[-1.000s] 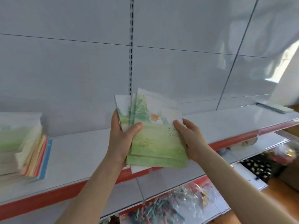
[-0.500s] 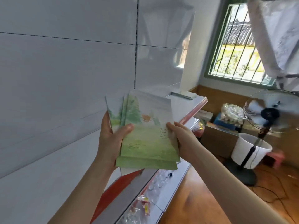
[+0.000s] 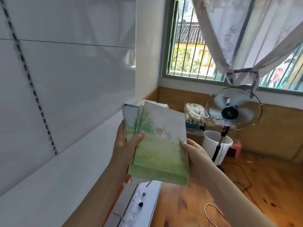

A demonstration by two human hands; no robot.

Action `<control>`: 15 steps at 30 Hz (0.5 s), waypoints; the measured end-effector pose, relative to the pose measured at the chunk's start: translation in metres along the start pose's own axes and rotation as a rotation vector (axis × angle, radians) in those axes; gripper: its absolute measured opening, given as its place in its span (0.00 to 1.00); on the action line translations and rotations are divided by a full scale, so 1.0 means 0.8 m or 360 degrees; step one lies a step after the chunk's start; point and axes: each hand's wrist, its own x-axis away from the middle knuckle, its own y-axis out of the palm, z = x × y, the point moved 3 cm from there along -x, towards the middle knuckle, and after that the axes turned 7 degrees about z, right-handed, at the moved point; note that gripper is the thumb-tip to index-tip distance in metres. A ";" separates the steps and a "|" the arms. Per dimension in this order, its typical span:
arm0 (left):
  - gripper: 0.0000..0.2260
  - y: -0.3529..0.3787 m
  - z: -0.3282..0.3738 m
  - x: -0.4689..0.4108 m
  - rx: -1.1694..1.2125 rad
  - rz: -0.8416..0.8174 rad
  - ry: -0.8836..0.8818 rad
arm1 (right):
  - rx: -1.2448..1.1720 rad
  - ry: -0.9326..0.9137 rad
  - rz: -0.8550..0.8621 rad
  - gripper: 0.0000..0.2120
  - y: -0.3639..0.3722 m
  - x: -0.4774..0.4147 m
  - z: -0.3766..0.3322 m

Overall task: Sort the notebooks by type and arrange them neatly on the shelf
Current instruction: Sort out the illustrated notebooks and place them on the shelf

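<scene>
I hold a fanned stack of green landscape-cover notebooks point(image 3: 161, 149) upright in front of me, above the right end of the shelf. My left hand point(image 3: 125, 145) grips the stack's left edge, thumb across the front cover. My right hand point(image 3: 194, 154) holds the right edge, fingers behind and thumb on the cover. The white shelf board point(image 3: 65, 174) with its red front edge runs along the left and below my left forearm. The other notebook piles are out of view.
A lower shelf point(image 3: 144, 207) holds small packaged items. To the right stand a running pedestal fan point(image 3: 232, 108), a white bucket point(image 3: 211, 145) and boxes by the barred window point(image 3: 188, 46). Cables and a cord loop lie on the wooden floor point(image 3: 246, 185).
My view has swung right from the shelf front toward the window and fan. The left-hand notebook pile has left the view. Both hands keep the same grip on the stack.
</scene>
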 end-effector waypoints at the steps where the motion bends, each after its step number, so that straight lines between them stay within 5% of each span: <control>1: 0.18 0.016 -0.012 -0.022 -0.0007 -0.0016 -0.0002 | 0.0012 -0.0004 0.0005 0.10 -0.007 -0.027 -0.006; 6: 0.19 0.062 -0.072 -0.135 -0.0078 0.0084 0.0003 | 0.0113 0.0004 -0.0054 0.07 -0.035 -0.172 -0.037; 15: 0.21 0.002 -0.077 -0.255 -0.0243 0.0784 0.0122 | 0.0697 0.0002 -0.0366 0.08 0.005 -0.408 -0.075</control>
